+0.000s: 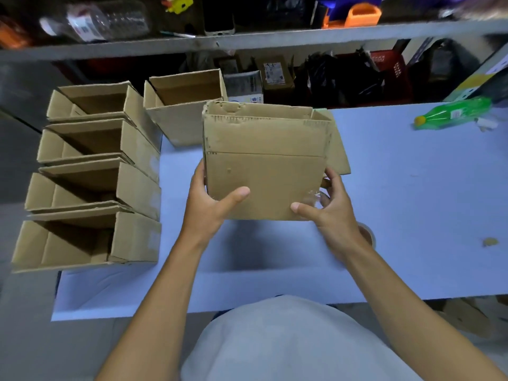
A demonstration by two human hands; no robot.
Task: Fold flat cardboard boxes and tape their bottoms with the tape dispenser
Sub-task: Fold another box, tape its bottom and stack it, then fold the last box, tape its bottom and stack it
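Five folded boxes already stand off to your left: four boxes in a column running from near you toward the shelf, and a fifth box at the far edge of the table, just behind the one you are holding. All five sit with open tops up, so their bottoms are hidden; I judge them taped and finished, but the seams cannot be checked from here.

One more, the sixth box, is up off the table between your hands. Your left hand grips its left lower corner, thumb laid across the near face and fingers wrapped behind the edge. Your right hand holds the right lower corner the same way, thumb on the near face, fingers curled round the side. A scrap of clear tape shows by your right thumb, which suggests this bottom is sealed or nearly so. A flap hangs out at the far right side.

One tape roll peeks out from behind your right wrist, resting on the table; most of it is hidden, so whether it sits in a dispenser I cannot tell.

No flat, unfolded cardboard shows on the table, so how many boxes remain is unknown. What looks left for this one is to press the tape flat and set it with the others.

One green bottle lies on its side at the far right of the table, well apart from the work.
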